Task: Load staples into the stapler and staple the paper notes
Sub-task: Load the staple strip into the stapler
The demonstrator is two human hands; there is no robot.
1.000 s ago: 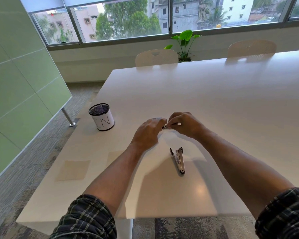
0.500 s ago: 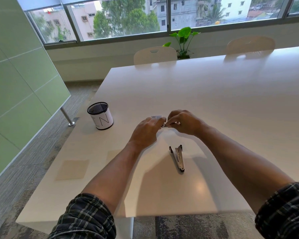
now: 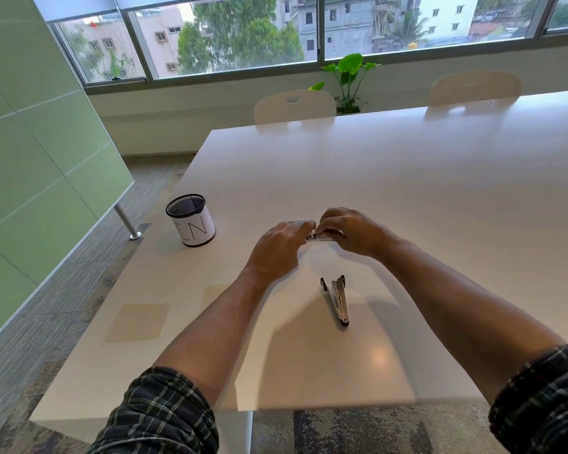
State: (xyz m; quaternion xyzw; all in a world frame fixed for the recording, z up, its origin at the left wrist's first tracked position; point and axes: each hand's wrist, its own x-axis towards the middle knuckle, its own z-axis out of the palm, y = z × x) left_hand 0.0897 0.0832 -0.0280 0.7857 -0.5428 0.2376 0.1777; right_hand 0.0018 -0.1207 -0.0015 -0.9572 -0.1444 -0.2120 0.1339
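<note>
Pinching a small silvery strip of staples between fingertips of both hands, left hand and right hand meeting over the white tabletop. Left grip narrow, thumb and forefinger closed on the strip's near end; right grip likewise narrow, fingers curled down over the strip's other end, so exact contact under the knuckles cannot be told. Just beyond the left fingertips, a small pale box, mostly hidden behind the hand. Nearer the body than both grips, between the two forearms, the stapler lying on the tabletop, swung open into a narrow V, metal channel facing up, untouched and apart from either hand. Left of the left grip, well apart, a black mesh cup standing upright, wrapped with a white label bearing handwritten letters. Nearer the body and left of the left forearm, two pale paper notes lying flat: one square note near the tabletop's edge, a second note partly covered by the forearm. Plaid sleeves rolled back above both elbows. Far beyond the grips, two white chairs pushed up to the far edge, with a green potted plant between them below the window.
</note>
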